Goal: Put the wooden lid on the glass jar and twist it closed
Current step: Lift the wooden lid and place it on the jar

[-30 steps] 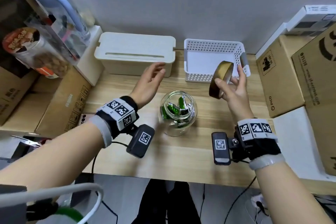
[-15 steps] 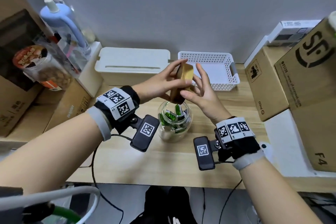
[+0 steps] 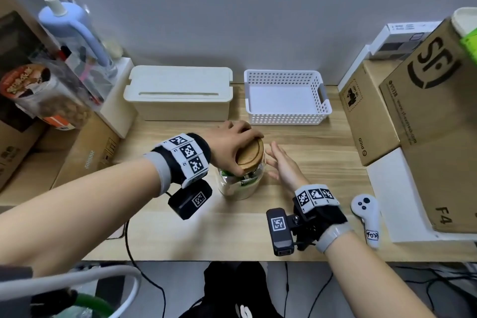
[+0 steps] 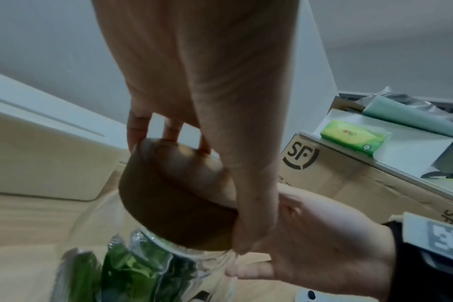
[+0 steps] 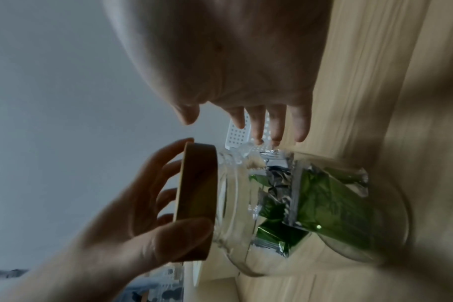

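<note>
Lid seated on the jar mouth, left hand on top, right hand open beside the glass.

Nearest the desk's (image 3: 322, 137) front edge, the right hand (image 3: 284, 165) stands with fingers straight and spread, just right of the glass jar (image 3: 241, 186), apparently not holding it. The jar stands upright mid-desk; directly above, the left hand (image 3: 232, 148) curls thumb and fingers round the wooden lid (image 3: 251, 156), which sits slightly tilted on the neck. The twist, I judge, turns about the jar's vertical axis.
</note>
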`<state>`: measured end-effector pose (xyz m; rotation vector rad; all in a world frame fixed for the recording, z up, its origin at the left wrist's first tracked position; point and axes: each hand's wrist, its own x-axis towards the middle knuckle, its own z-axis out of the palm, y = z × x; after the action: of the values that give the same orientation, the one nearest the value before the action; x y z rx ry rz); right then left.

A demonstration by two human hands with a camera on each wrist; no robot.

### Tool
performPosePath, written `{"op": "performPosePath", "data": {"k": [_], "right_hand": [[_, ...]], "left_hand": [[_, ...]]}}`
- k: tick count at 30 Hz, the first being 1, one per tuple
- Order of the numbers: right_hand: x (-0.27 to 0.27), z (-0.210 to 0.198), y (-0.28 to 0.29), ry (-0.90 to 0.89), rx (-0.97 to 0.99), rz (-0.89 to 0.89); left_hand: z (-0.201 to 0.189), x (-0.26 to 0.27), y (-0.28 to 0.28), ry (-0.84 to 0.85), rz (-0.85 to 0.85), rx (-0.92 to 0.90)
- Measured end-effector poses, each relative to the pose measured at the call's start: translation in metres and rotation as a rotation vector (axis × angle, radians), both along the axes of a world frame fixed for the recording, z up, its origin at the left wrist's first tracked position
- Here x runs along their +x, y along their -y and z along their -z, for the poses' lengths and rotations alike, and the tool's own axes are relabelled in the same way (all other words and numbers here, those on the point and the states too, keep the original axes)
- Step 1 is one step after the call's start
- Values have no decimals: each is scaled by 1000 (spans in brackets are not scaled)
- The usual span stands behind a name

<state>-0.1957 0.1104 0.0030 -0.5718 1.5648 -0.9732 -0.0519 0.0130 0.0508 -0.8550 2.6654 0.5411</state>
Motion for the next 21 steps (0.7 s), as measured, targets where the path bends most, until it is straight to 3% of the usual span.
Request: {"op": "performPosePath", "data": {"k": [8, 13, 21], "right_hand": [[5, 5, 5, -25, -36, -53], [9, 4, 11, -61, -102, -53], [17, 33, 18, -113, -208, -42]], "left_hand": [[23, -4, -4, -20, 42, -47], [33, -15, -8, -120, 138, -209], [47, -16, 4, -217, 218, -199]]}}
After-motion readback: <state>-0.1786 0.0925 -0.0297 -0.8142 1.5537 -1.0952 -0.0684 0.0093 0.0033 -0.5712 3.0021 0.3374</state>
